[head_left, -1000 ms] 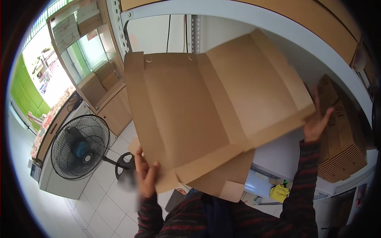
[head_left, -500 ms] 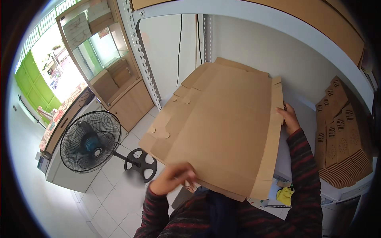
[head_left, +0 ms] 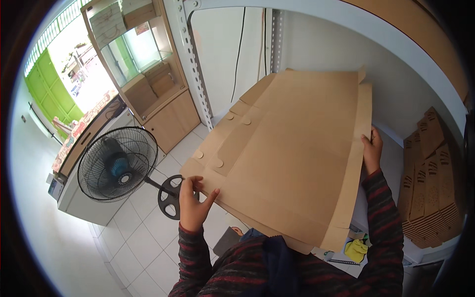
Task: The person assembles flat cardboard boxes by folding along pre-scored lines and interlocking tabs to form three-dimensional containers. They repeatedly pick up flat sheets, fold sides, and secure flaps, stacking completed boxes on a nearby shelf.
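Creased cardboard sheet [head_left: 292,148] spread before your torso [head_left: 232,274].
Your right hand [head_left: 372,151] pinches its right flap [head_left: 354,171]; left hand [head_left: 194,203] at near-left edge, thumb and fingers parted, no clear grip. Probably light, bendy at creases; support opposite edges.

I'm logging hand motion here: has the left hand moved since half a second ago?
Yes. Judged against the black fan base, the left hand has moved leftward in the view, closer to that base.
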The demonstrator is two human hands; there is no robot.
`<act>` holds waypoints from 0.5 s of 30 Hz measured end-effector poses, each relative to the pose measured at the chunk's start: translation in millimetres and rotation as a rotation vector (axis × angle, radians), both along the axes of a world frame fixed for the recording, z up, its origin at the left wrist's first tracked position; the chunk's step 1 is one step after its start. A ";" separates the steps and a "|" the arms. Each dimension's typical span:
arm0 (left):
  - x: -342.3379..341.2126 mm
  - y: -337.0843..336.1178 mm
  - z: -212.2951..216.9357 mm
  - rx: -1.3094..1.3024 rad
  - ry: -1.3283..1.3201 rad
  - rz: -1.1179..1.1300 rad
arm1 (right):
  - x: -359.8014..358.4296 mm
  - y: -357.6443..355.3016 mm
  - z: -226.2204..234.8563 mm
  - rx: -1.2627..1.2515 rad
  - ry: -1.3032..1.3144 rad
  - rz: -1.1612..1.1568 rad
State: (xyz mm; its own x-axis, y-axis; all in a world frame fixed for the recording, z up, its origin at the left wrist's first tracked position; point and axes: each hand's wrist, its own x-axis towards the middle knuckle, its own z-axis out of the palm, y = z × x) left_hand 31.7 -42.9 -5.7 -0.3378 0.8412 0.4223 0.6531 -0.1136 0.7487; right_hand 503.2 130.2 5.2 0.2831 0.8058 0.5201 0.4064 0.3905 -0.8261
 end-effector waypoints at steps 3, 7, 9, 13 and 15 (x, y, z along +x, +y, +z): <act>7.0 -0.1 -1.2 0.024 0.071 0.047 | 5.1 6.9 -0.1 0.065 -0.022 -0.019; 17.2 2.9 8.7 0.036 0.101 -0.063 | 24.7 20.7 0.5 0.122 0.142 0.033; 26.1 7.8 12.4 0.066 0.081 -0.131 | 34.4 30.4 -1.5 0.134 0.144 0.024; 47.5 15.3 12.7 0.112 0.056 -0.356 | 55.7 46.3 -25.3 0.125 0.038 -0.005; 56.3 13.1 15.9 0.097 0.214 -0.490 | 60.0 50.3 -35.2 0.131 -0.019 -0.008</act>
